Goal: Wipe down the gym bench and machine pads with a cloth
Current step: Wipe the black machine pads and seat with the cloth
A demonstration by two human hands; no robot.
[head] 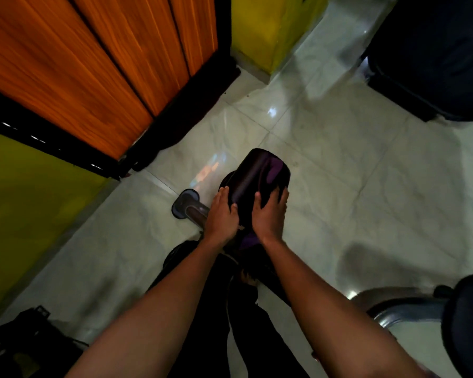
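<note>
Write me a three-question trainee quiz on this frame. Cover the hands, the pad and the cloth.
1. True or false: the left hand and the right hand sit one on each side of the black roller pad.
2. Multiple choice: the cloth draped on the pad is A) white, B) purple, C) orange.
3. Fill the gap: the metal tube with the capped end sticks out on the person's ____ side of the pad.

Key: 1 true; 2 B; 3 left.
</note>
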